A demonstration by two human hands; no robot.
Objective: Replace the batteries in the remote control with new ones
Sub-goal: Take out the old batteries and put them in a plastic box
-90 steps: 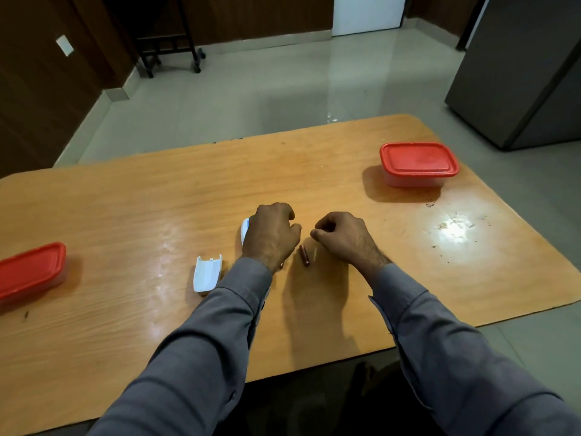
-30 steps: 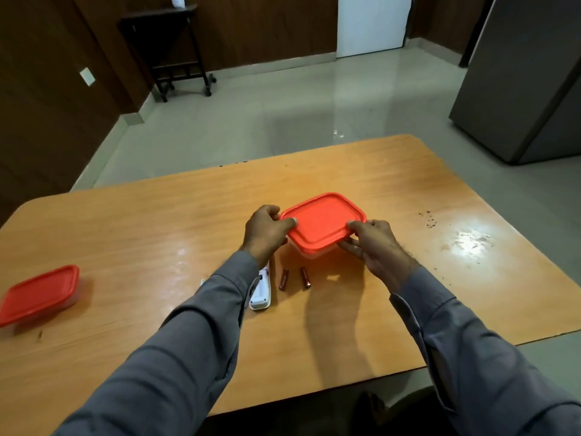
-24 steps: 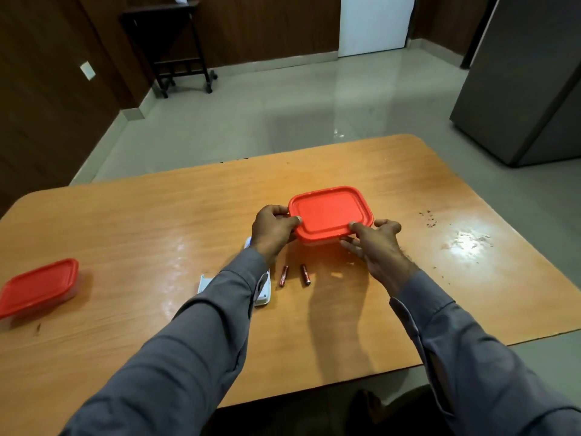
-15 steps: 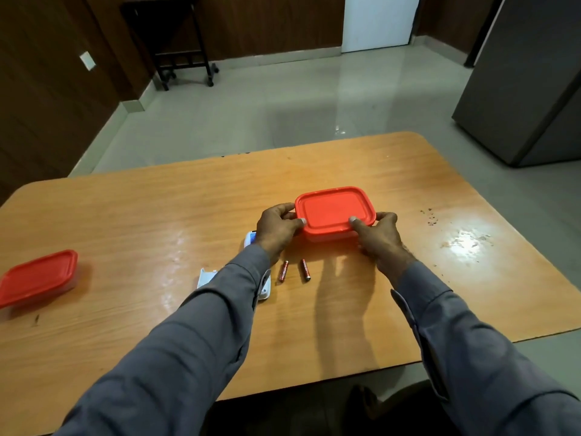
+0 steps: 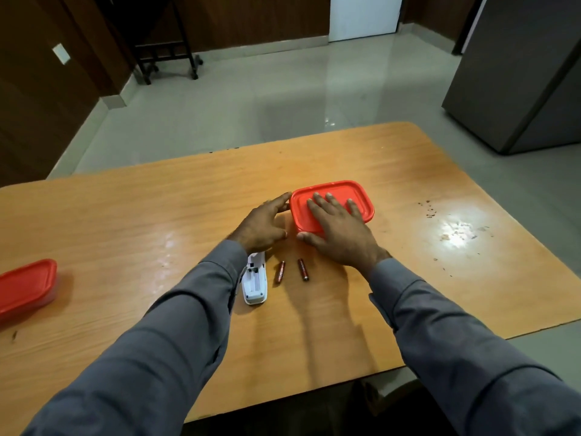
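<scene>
A red-lidded container [image 5: 352,191] stands on the wooden table [image 5: 157,215] in front of me. My right hand [image 5: 338,229] lies flat on its lid, fingers spread, thumb at the near edge. My left hand [image 5: 262,226] touches the container's left side with its fingertips. A white remote control [image 5: 255,281] lies face down with its battery bay open and empty, partly under my left sleeve. Two dark red batteries [image 5: 279,272] [image 5: 303,269] lie side by side just right of the remote. The battery cover is hidden from view.
A second red-lidded container [image 5: 25,286] sits at the table's left edge. Crumbs and a glare patch [image 5: 456,229] mark the right side. A grey cabinet [image 5: 518,73] and a dark stand [image 5: 163,36] are on the floor beyond.
The container, held at both ends a moment ago, now rests on the table. My right hand has moved from its right end onto the lid. My left hand stays at the left side.
</scene>
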